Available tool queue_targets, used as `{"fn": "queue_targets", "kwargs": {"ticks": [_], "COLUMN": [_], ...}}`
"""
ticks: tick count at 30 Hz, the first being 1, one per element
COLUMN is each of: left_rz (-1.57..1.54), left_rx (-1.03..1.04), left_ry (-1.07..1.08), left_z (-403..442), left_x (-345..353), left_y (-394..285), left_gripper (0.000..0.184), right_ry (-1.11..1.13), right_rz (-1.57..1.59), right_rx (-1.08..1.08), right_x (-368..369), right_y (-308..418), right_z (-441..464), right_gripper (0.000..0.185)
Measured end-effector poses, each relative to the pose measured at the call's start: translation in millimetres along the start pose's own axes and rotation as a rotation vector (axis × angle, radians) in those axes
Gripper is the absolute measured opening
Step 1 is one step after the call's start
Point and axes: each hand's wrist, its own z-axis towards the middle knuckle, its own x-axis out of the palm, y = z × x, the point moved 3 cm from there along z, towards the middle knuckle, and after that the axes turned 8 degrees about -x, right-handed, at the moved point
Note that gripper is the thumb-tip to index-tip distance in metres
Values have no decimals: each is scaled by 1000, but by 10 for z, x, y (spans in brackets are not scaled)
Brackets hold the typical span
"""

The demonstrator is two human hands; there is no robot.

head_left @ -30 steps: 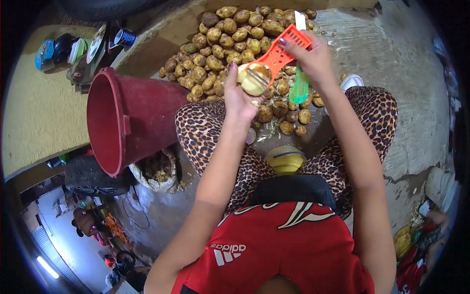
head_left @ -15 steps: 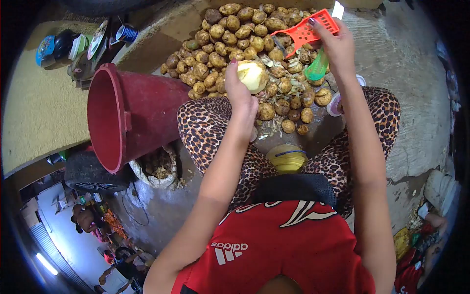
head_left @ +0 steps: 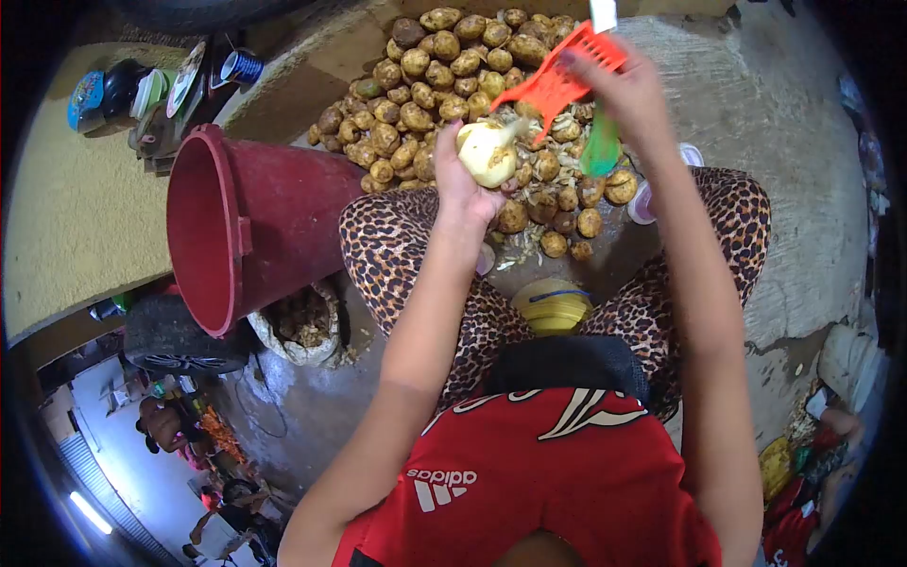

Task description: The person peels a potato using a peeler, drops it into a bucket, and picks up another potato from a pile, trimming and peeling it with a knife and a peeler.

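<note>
The left hand (head_left: 468,189) is cupped under a pale, mostly peeled round potato (head_left: 487,154), its fingers curled about the lower side and the thumb up along the nine o'clock side; a few brown patches remain on the flesh. The right hand (head_left: 631,94), slightly blurred, grips a bright orange-red plastic peeler with a slotted handle (head_left: 559,80), whose working end slants down toward seven o'clock and sits near the potato, at its one o'clock side. A pale, blurred scrap (head_left: 518,129) shows between the two. A white flat strip (head_left: 603,14) sticks up beyond that hand, and a green translucent plastic piece (head_left: 601,149) hangs below it; how they are held is unclear. Beyond the hands, toward twelve o'clock, spreads a heap of unpeeled brown potatoes (head_left: 416,85), with pale peelings among the nearer ones. A large dark-red plastic bucket (head_left: 293,208) lies tipped at ten o'clock, its mouth facing nine. A round yellow container (head_left: 553,312) sits between the knees.
</note>
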Motion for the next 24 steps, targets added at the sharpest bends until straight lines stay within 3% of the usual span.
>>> {"fn": "queue_targets", "kwargs": {"ticks": [2,5,10,13,15,18,21,22,24], "left_rz": [-55,-108,-25,-50,-33,-40,-39,-28,-25], "left_rx": [10,54,71,-5,-17,-7,9,31,45], "left_ry": [-47,-190,-295,-36,-4,-55,-90,-107,-108], "left_z": [12,31,-40,80,106,134,144,129,98], "left_x": [49,80,138,19,-74,-94,-90,-92,-115], "left_y": [1,42,-2,-5,-16,-4,-9,-21,-29], "left_gripper": [39,37,35,36,39,39,37,36,35], "right_ry": [80,205,157,-15,-179,-81,83,76,12], "right_rz": [52,-295,-232,-197,-308,-175,-553,-165,-260], "right_rx": [32,-14,-70,-127,-232,-132,-203,-65,-38], "right_x": [247,376,340,153,-231,-283,-114,-109,-210], "right_y": [-69,-35,-95,-55,-11,99,155,36,-48], "right_z": [-154,-267,-249,-139,63,44,-37,-31,3], "right_gripper": [22,23,25,26,27,28,26,27,26]}}
